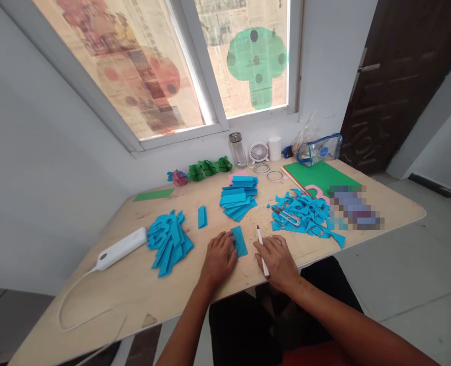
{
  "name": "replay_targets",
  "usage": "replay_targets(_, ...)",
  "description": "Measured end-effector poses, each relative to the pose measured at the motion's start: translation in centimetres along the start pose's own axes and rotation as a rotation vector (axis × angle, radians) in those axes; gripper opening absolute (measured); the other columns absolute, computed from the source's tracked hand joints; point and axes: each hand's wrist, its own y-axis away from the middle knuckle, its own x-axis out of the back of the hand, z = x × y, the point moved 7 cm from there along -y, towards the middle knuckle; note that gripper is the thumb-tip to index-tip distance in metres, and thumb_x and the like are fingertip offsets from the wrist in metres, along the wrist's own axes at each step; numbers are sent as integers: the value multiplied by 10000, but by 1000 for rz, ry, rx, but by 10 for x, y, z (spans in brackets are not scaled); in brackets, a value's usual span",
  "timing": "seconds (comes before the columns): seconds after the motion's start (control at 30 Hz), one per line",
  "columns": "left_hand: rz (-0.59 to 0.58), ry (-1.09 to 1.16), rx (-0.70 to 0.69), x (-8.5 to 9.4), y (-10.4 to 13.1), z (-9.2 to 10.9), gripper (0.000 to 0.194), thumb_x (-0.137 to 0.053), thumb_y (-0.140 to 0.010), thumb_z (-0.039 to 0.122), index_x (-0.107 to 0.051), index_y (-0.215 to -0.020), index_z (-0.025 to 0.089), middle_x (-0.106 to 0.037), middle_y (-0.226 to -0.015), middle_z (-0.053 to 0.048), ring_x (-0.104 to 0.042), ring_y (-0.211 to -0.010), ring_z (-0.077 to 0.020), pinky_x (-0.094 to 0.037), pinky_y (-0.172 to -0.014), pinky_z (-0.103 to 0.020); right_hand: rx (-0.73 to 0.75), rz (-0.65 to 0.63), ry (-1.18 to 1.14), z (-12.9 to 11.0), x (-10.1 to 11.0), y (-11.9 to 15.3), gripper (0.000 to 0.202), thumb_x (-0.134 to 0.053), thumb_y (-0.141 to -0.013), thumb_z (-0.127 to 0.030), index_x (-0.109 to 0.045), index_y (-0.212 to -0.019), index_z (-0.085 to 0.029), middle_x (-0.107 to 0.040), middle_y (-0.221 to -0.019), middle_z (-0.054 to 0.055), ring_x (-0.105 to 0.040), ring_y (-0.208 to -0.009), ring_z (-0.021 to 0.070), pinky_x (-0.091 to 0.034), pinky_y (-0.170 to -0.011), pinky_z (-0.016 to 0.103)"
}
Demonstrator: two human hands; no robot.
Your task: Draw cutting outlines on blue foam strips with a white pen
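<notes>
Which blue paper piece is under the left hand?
The single blue strip at the table's near edge, touched by the left hand; the other blue pieces lie farther back, untouched.

You sit at a light wooden table [141, 290]. On it lie blue paper strips [239, 198], blue offcuts [305, 216] with scissors [286, 215], a white corded device [120, 249], green sheets [320, 175] and a clear pouch [320, 149].

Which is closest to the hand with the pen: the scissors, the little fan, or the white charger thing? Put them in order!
From the right hand, head view:
1. Scissors, just beyond it, on the blue scraps.
2. Fan, far back under the window.
3. White charger, off to the left, past the left hand.
Fan and charger are fairly close to call.
</notes>
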Motion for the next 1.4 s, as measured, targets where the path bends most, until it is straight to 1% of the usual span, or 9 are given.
replay_targets(0.1, 2, 0, -7, -1, 0, -1, 249, -443, -878, 253, -567, -1088, 205, -584, -1283, -97, -456, -1270, -280, -370, -1037, -489, 5, 6, -3, 0, -1, 0, 225, -475, -908, -186, -575, -1107, -156, -627, -961, 104, -520, -1006, 244, -348, -925, 446)
replay_targets(0.23, 1, -8, -7, -3, 1, -3, 252, -452, -877, 258, -567, -1096, 211, -584, -1285, -93, -454, -1273, -284, -372, -1035, -495, 16, 28, 5, -1, 1, 0, 262, -480, -906, -186, -562, -1153, -161, -631, -960, 105, -528, -993, 243, -357, -914, 447)
replay_targets(0.5, 0, -3, -3, -4, 1, -4, 269, -457, -870, 262, -561, -1114, 216, -588, -1280, -96, -458, -1268, -282, -373, -1034, -496, 7, 11, -11, 1, 0, 0, 269, -514, -899, -199, -555, -1163, -167, -629, -981, 99, -535, -1010, 238, -356, -927, 445)
replay_targets(0.63, -15, 16, 13, -3, 0, -2, 262, -443, -876, 269, -557, -1106, 217, -581, -1287, -94, -449, -1276, -284, -359, -1043, -494, -3, -5, -40, 3, 0, 0, 254, -489, -913, -203, -559, -1155, -178, -635, -989, 96, -538, -1005, 234, -354, -930, 446)
replay_targets(0.77, -26, 20, 22, -1, -1, -1, 259, -439, -875, 265, -557, -1099, 209, -575, -1297, -95, -442, -1284, -282, -359, -1045, -491, -14, -15, -74, 4, 2, -1, 277, -463, -924, -203, -547, -1187, -183, -638, -975, 90, -545, -990, 230, -355, -926, 444)
replay_targets(0.97, -7, 2, 10, -1, -1, -1, 268, -452, -868, 263, -567, -1104, 210, -590, -1278, -99, -464, -1264, -282, -376, -1033, -492, -9, 8, -71, 4, 4, -1, 244, -478, -917, -206, -562, -1145, -177, -641, -969, 89, -557, -984, 226, -361, -918, 436)
replay_targets(1.2, -21, 9, 16, -3, 0, -4, 272, -444, -875, 278, -559, -1114, 216, -576, -1300, -93, -445, -1281, -283, -364, -1043, -492, -14, -3, -103, 5, 4, -2, 265, -459, -924, -213, -548, -1171, -183, -647, -999, 98, -556, -993, 231, -360, -930, 450)
replay_targets(1.4, -29, 22, 10, -3, -1, -3, 265, -436, -880, 277, -557, -1108, 214, -568, -1308, -94, -435, -1288, -289, -355, -1046, -497, -28, -2, -104, 7, 4, -3, 267, -444, -930, -215, -551, -1172, -179, -649, -1004, 103, -557, -998, 234, -359, -936, 458)
